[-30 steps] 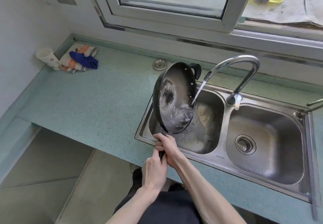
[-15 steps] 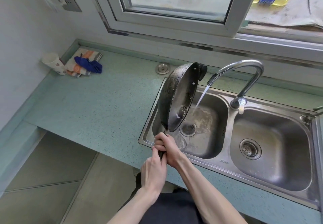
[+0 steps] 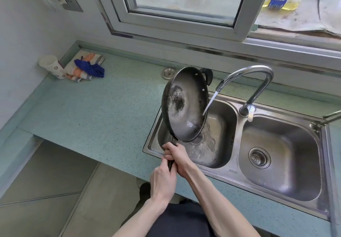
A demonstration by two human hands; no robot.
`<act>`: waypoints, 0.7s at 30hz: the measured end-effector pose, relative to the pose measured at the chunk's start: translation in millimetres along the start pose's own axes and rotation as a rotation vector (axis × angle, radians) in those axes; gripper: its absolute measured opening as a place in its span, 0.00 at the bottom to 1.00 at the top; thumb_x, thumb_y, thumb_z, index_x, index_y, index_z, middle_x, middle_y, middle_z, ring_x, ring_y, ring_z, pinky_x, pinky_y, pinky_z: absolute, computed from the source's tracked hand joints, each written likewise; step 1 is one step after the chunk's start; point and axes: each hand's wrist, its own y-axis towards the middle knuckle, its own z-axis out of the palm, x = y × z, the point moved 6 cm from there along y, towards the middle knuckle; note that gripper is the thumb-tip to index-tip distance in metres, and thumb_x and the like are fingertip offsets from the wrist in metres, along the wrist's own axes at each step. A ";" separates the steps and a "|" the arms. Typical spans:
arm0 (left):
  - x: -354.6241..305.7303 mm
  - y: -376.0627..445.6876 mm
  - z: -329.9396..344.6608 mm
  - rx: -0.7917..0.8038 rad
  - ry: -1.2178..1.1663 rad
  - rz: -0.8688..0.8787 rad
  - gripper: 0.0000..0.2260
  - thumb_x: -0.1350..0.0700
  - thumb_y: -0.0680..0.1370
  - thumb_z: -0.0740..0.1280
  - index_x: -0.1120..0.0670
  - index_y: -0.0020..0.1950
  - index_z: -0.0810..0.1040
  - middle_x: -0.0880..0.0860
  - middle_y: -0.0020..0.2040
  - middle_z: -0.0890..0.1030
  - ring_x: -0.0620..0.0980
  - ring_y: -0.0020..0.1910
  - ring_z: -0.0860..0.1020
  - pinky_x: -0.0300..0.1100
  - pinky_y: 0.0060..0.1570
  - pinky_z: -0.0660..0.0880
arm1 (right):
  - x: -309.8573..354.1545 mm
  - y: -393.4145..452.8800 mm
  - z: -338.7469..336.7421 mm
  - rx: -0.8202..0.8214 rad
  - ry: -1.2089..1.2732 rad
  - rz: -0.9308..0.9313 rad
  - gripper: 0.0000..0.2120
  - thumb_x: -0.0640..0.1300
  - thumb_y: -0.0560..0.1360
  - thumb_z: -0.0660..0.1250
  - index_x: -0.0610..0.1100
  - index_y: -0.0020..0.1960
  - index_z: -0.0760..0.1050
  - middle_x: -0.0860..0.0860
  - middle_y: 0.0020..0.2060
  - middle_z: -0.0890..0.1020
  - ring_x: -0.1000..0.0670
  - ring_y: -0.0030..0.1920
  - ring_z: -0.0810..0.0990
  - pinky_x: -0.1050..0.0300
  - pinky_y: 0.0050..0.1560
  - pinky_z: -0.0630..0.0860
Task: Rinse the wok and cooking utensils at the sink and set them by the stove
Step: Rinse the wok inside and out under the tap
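Two bare forearms, sleeveless up to the frame's bottom edge, slender, with tendons showing along the right one. Left hand and right hand without rings, watch or gloves. Dark navy garment over the lap. Dark shoe below.

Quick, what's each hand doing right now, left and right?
Left hand: closed around the lower end of the wok handle.
Right hand: closed around the same handle, nearer the wok.
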 end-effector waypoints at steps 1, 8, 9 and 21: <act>0.5 0.3 2.2 0.008 -0.024 -0.012 0.06 0.50 0.84 0.62 0.50 0.56 0.77 0.51 0.40 0.85 0.55 0.41 0.82 0.45 0.35 0.65 | 0.9 -1.2 -1.9 -0.009 -0.008 -0.008 0.21 0.35 0.78 0.66 0.51 0.34 0.62 0.54 0.29 0.59 0.55 0.27 0.56 0.61 0.33 0.57; 3.5 0.7 18.0 0.107 -0.197 -0.132 0.08 0.49 0.83 0.63 0.49 0.50 0.80 0.48 0.39 0.84 0.52 0.40 0.81 0.46 0.38 0.74 | 8.7 -10.2 -13.3 -0.094 -0.107 -0.100 0.18 0.32 0.79 0.65 0.48 0.36 0.65 0.55 0.27 0.64 0.56 0.26 0.60 0.65 0.26 0.62; 3.9 0.5 21.1 0.129 -0.227 -0.155 0.09 0.48 0.83 0.63 0.48 0.47 0.79 0.47 0.36 0.83 0.52 0.37 0.81 0.47 0.37 0.75 | 10.3 -12.0 -14.8 -0.104 -0.131 -0.118 0.19 0.32 0.79 0.65 0.48 0.35 0.65 0.54 0.27 0.64 0.56 0.26 0.61 0.65 0.26 0.62; -12.6 -9.6 40.3 0.277 -0.496 -0.272 0.14 0.56 0.83 0.62 0.57 0.39 0.74 0.55 0.25 0.74 0.54 0.22 0.71 0.42 0.23 0.69 | 16.8 -25.8 -43.5 -0.202 -0.339 -0.174 0.11 0.45 0.78 0.70 0.46 0.42 0.68 0.52 0.26 0.72 0.51 0.30 0.71 0.55 0.33 0.70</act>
